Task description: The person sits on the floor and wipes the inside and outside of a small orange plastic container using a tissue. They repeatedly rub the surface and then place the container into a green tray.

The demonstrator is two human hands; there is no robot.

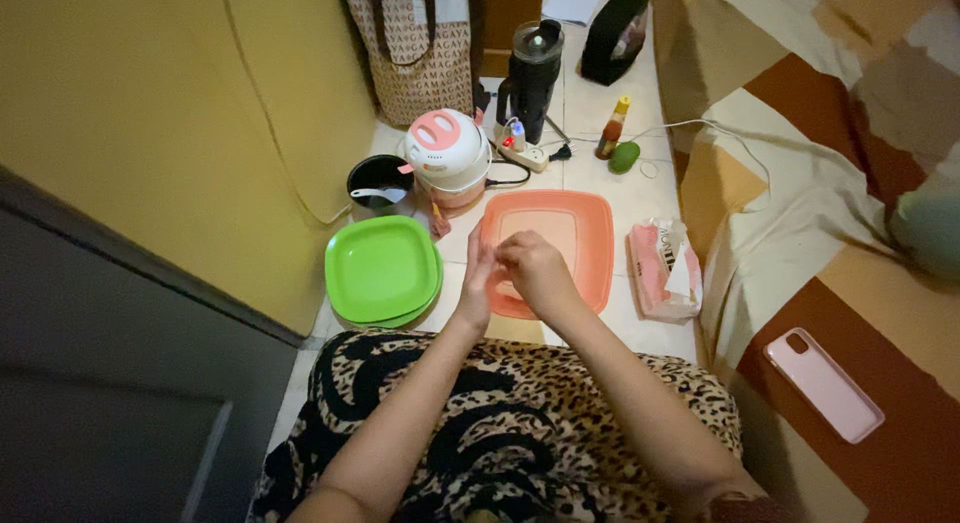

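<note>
Both hands joined over orange tray point(590, 233) on floor; left hand point(476, 278) touching right hand point(535, 268), fingers curled; contents of grip: cannot tell. Green plates point(380, 268) just left.

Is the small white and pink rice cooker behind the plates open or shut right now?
Shut. The rice cooker stands upright with its pink-topped lid flat on the body and no gap showing. Whether it is switched on cannot be told.

Tiled floor point(600, 113), 2 green plates point(382, 268), orange plate point(590, 233), rice cooker point(447, 153), tissue pack point(662, 268), avocado point(624, 156)
</note>
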